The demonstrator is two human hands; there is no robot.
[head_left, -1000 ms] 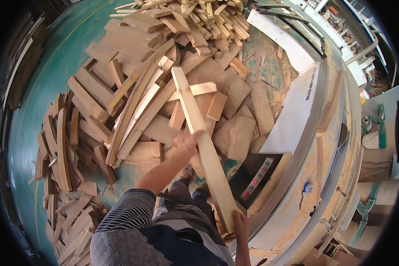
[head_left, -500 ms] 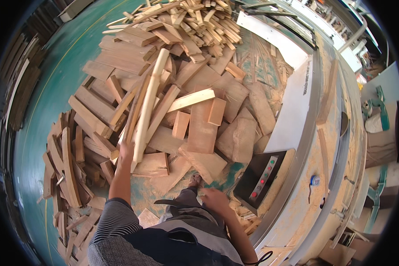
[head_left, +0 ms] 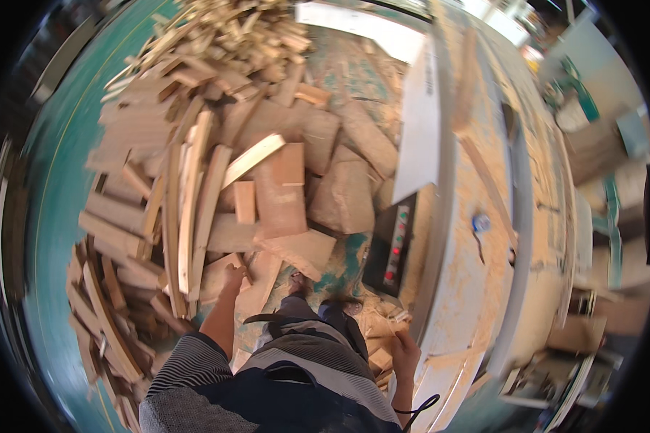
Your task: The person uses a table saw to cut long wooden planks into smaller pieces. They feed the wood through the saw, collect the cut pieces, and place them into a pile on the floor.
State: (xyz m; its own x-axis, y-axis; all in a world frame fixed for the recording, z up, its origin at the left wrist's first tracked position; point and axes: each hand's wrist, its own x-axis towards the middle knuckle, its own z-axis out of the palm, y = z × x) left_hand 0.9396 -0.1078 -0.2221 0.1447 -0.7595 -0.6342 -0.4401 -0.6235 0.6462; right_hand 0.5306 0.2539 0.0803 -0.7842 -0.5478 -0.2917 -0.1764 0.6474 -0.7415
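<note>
My left hand (head_left: 232, 278) reaches down over a heap of wood offcuts (head_left: 195, 144) on the floor. It hovers just to the right of the lower end of a long pale slat (head_left: 195, 209) lying on the pile among other slats. The hand holds nothing and its fingers are loosely curled. My right hand (head_left: 406, 352) hangs low beside the front edge of a sawdust-covered machine table (head_left: 477, 289), empty, with small scraps (head_left: 379, 339) next to it. My shoes (head_left: 332, 307) stand on the green floor between the pile and the machine.
A dark control panel with coloured buttons (head_left: 390, 249) faces me on the machine's side. A white panel (head_left: 419, 123) leans along the machine. Broad flat boards (head_left: 282, 191) lie in the pile. Green floor (head_left: 47, 202) curves along the left. A black cable (head_left: 419, 405) hangs near my right wrist.
The long slat I held upright with both hands went left and down onto the pile. My left hand has let go of it. My right hand dropped beside the machine.
</note>
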